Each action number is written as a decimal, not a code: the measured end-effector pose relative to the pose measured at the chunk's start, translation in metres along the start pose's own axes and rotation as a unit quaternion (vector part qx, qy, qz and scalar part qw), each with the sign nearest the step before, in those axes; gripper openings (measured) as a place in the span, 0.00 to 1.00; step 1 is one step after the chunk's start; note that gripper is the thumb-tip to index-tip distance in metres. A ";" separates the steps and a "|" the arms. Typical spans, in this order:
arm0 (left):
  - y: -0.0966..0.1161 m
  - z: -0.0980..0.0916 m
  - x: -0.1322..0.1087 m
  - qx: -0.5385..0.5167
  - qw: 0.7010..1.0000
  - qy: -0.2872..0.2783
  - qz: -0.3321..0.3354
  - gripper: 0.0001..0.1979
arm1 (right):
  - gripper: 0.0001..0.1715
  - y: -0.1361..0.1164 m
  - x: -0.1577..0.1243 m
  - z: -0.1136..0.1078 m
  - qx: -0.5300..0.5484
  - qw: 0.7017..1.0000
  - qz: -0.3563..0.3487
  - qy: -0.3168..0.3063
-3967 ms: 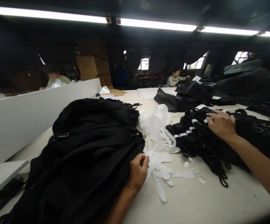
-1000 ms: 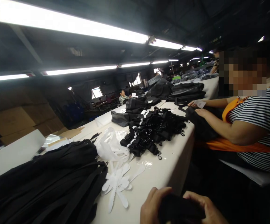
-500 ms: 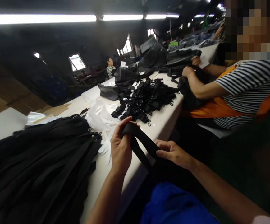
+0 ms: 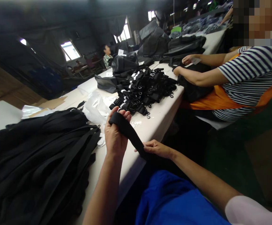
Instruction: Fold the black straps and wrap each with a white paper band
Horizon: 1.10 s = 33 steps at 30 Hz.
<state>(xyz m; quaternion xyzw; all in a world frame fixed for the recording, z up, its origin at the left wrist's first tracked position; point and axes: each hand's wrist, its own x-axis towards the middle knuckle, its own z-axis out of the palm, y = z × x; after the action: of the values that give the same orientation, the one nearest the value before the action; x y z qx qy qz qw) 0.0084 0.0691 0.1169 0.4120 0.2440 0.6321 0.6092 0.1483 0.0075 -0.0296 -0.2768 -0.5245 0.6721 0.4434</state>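
Note:
My left hand [image 4: 114, 134] is raised over the table's edge with its fingers folded round the top end of a black webbing strap [image 4: 127, 131]. The strap runs down and to the right to my right hand [image 4: 156, 148], which pinches it lower down, just off the table's edge. A large heap of black bags and straps [image 4: 39, 156] lies left of my left hand. Beyond my hands lies a pile of black straps with metal clips [image 4: 142, 90], with white plastic bags [image 4: 95, 109] beside it.
The long white table [image 4: 156, 125] runs away to the upper right. A person in a striped top and orange apron [image 4: 248, 81] sits at its right side, with both hands on black fabric. More black bags [image 4: 173, 47] lie further along. Another person [image 4: 107, 56] sits far back.
Four seconds ago my hands were apart on the table, the right on the clip straps. Since then both have come to a black strap, lifted before me; the view has tilted down.

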 end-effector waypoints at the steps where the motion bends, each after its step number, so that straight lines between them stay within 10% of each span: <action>1: 0.000 -0.001 0.003 0.006 1.000 0.000 0.003 0.17 | 0.27 0.003 -0.001 0.001 0.027 0.999 0.023 -0.019; 6: 0.004 -0.024 0.017 0.195 0.969 -0.036 0.147 0.15 | 0.29 0.010 -0.011 0.006 0.155 0.985 0.045 -0.068; 13: 0.026 -0.067 0.035 0.619 0.657 -0.098 0.419 0.23 | 0.24 0.030 -0.025 0.002 0.243 0.967 0.052 -0.058; 18: 0.047 -0.072 0.037 0.677 0.585 -0.159 0.417 0.23 | 0.23 0.039 -0.030 -0.002 0.244 0.968 0.064 0.010; 24: 0.067 -0.088 0.045 0.644 0.624 -0.239 0.373 0.15 | 0.23 0.031 -0.033 -0.007 0.235 0.968 0.046 0.079; 27: 0.062 -0.086 0.040 0.536 0.758 -0.079 0.364 0.10 | 0.23 0.025 -0.030 -0.007 0.224 0.970 0.029 0.089; 30: 0.052 -0.078 0.036 0.309 0.941 0.041 0.129 0.18 | 0.24 0.017 -0.027 -0.002 0.203 0.975 0.016 0.092; 33: 0.044 -0.074 0.037 0.168 0.980 0.065 -0.083 0.22 | 0.25 0.011 -0.026 0.002 0.172 0.978 0.006 0.118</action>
<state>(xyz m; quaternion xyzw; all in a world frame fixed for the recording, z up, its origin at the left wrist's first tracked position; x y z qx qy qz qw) -0.0746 0.1129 0.1210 0.4449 0.4196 0.5546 0.5644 0.1546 -0.0171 -0.0420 -0.2763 -0.3435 0.7176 0.5391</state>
